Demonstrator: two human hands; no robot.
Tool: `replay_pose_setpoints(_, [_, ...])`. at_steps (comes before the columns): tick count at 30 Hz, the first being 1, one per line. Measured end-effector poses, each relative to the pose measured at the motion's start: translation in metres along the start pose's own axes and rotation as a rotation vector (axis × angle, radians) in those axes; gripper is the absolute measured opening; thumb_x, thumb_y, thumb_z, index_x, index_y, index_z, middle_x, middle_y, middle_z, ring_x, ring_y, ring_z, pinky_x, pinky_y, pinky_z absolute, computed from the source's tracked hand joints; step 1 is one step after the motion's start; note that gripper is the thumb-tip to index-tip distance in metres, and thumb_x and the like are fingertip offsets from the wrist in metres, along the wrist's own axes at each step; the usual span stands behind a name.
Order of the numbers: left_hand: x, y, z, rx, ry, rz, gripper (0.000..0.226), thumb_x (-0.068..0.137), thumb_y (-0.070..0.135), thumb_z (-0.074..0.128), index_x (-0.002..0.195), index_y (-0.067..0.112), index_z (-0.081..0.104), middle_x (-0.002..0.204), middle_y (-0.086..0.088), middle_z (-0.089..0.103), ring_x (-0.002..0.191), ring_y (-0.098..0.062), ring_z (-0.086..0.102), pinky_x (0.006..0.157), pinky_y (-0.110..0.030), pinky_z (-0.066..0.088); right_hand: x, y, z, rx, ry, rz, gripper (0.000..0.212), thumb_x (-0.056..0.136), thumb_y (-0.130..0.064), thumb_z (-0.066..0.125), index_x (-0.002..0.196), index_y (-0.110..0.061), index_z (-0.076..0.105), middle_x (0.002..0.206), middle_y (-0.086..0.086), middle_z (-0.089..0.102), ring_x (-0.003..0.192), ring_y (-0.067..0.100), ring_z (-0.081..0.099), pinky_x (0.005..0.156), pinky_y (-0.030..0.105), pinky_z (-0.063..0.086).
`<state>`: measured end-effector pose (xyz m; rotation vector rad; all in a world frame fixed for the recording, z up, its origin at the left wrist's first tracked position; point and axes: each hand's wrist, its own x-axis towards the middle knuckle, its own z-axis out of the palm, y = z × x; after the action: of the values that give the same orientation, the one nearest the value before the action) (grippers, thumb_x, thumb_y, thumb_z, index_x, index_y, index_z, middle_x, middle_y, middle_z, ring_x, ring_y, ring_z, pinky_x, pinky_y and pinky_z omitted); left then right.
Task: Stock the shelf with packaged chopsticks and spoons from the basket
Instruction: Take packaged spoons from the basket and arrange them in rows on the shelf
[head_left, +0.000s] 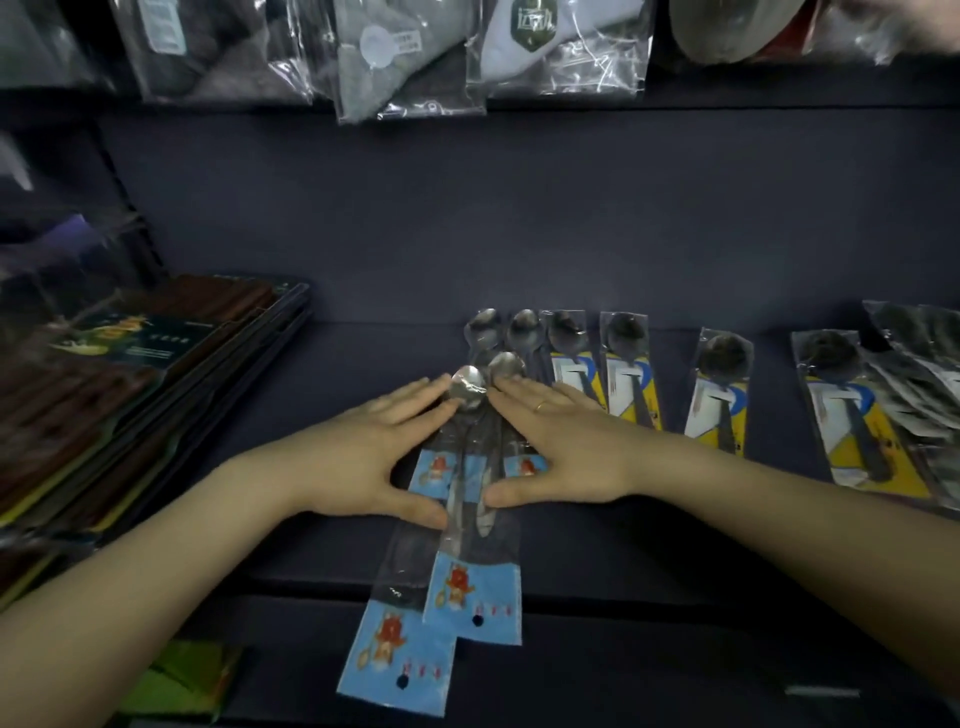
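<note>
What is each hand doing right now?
Left hand: open, fingers straight against the blue-card spoon packs.
Right hand: open, flat on the same packs.

Two bare forearms come into view from the lower edge, no sleeves on either, no watch or strap at either wrist; the left hand (363, 457) is plain, nothing worn on any finger that shows; the right hand (566, 457) carries the one adornment, a thin gold-coloured ring (541, 406), a smooth narrow band with no stone to be seen; relative to that ring, the other fingers on either side of it are bare; nails on both hands look short and unpainted, though the picture is soft there; nothing else is worn.
</note>
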<state>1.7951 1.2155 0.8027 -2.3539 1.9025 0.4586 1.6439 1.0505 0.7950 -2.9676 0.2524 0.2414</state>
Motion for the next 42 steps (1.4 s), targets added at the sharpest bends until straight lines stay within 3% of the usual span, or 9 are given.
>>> replay_pose_setpoints(12, [0.015, 0.001, -0.009, -0.033, 0.027, -0.020, 0.126, 0.043, 0.092, 0.026, 0.147, 0.031, -0.011, 0.150, 0.018, -0.025, 0.136, 0.003, -0.016, 0.115, -0.023, -0.001, -0.010, 0.002, -0.007, 0.033, -0.047, -0.013, 0.097, 0.082, -0.064, 0.047, 0.150, -0.019, -0.005, 0.159, -0.005, -0.014, 0.146, 0.009, -0.013, 0.120, 0.031, -0.007])
replay_pose_setpoints(15, [0.013, 0.001, -0.013, -0.071, 0.087, 0.006, 0.128, 0.038, 0.099, 0.017, 0.145, 0.035, -0.008, 0.145, 0.025, -0.022, 0.136, 0.005, -0.013, 0.117, -0.025, 0.002, -0.025, 0.020, -0.013, 0.275, 0.208, 0.057, 0.074, 0.089, -0.046, 0.049, 0.150, -0.018, 0.017, 0.161, 0.000, 0.005, 0.148, 0.012, 0.002, 0.114, 0.020, 0.002])
replay_pose_setpoints(18, [0.015, 0.017, -0.024, -0.177, 0.249, 0.086, 0.110, 0.049, 0.095, 0.015, 0.145, 0.041, 0.009, 0.147, 0.030, 0.001, 0.139, 0.005, 0.005, 0.115, -0.022, 0.013, -0.034, 0.077, -0.026, 0.216, 0.506, 0.338, 0.058, 0.089, -0.030, 0.058, 0.139, -0.007, 0.040, 0.149, 0.014, 0.037, 0.141, 0.025, 0.029, 0.113, 0.025, 0.017])
replay_pose_setpoints(23, [0.048, 0.069, -0.041, -0.108, 0.479, 0.206, 0.050, 0.087, 0.046, 0.050, 0.133, 0.026, 0.047, 0.139, 0.013, 0.043, 0.126, -0.005, 0.041, 0.102, -0.021, 0.036, -0.047, 0.157, -0.034, 0.332, 0.384, 0.736, 0.063, 0.077, -0.033, 0.071, 0.129, -0.007, 0.046, 0.131, 0.016, 0.053, 0.122, 0.035, 0.048, 0.104, 0.043, 0.040])
replay_pose_setpoints(27, [0.084, 0.109, -0.045, -0.224, 0.462, 0.184, 0.043, 0.089, 0.034, 0.054, 0.129, 0.019, 0.050, 0.132, 0.004, 0.053, 0.121, -0.009, 0.048, 0.087, -0.012, 0.032, -0.051, 0.164, -0.033, 0.797, 0.527, 0.563, 0.009, 0.079, 0.006, 0.066, 0.086, 0.001, 0.062, 0.073, 0.010, 0.064, 0.068, 0.019, 0.060, 0.063, 0.027, 0.051])
replay_pose_setpoints(29, [0.100, 0.134, -0.047, -0.383, 0.446, 0.147, 0.046, 0.088, 0.030, 0.056, 0.131, 0.015, 0.048, 0.133, -0.001, 0.054, 0.118, -0.011, 0.051, 0.090, -0.015, 0.037, -0.058, 0.169, -0.037, 0.995, 0.622, 0.472, 0.019, 0.083, 0.009, 0.059, 0.071, -0.005, 0.057, 0.050, -0.001, 0.063, 0.048, 0.010, 0.060, 0.049, 0.019, 0.050])
replay_pose_setpoints(34, [0.128, 0.197, -0.047, -0.847, 0.337, 0.093, 0.047, 0.076, 0.048, 0.062, 0.112, 0.019, 0.058, 0.106, -0.002, 0.068, 0.098, -0.019, 0.065, 0.091, -0.035, 0.051, -0.099, 0.163, -0.057, 1.317, 0.766, 0.199, 0.018, 0.091, -0.001, 0.053, 0.078, -0.012, 0.059, 0.056, -0.005, 0.068, 0.053, 0.006, 0.065, 0.054, 0.017, 0.055])
replay_pose_setpoints(38, [0.134, 0.233, -0.036, -0.982, 0.316, 0.099, 0.009, 0.087, 0.023, 0.060, 0.087, 0.014, 0.062, 0.074, 0.005, 0.060, 0.068, -0.006, 0.055, 0.064, -0.018, 0.043, -0.132, 0.183, -0.059, 0.887, 0.753, 0.345, 0.038, 0.098, -0.036, 0.040, 0.077, -0.013, 0.064, 0.076, 0.003, 0.072, 0.077, 0.020, 0.066, 0.071, 0.028, 0.052])
replay_pose_setpoints(42, [0.131, 0.243, -0.030, -0.933, 0.450, -0.003, 0.016, 0.088, 0.019, 0.058, 0.073, 0.018, 0.055, 0.066, 0.006, 0.053, 0.061, 0.001, 0.051, 0.051, -0.007, 0.036, -0.145, 0.252, -0.045, 0.184, 0.535, 0.847, 0.052, 0.091, -0.046, 0.044, 0.124, -0.007, 0.050, 0.133, 0.023, 0.049, 0.122, 0.041, 0.046, 0.099, 0.044, 0.038])
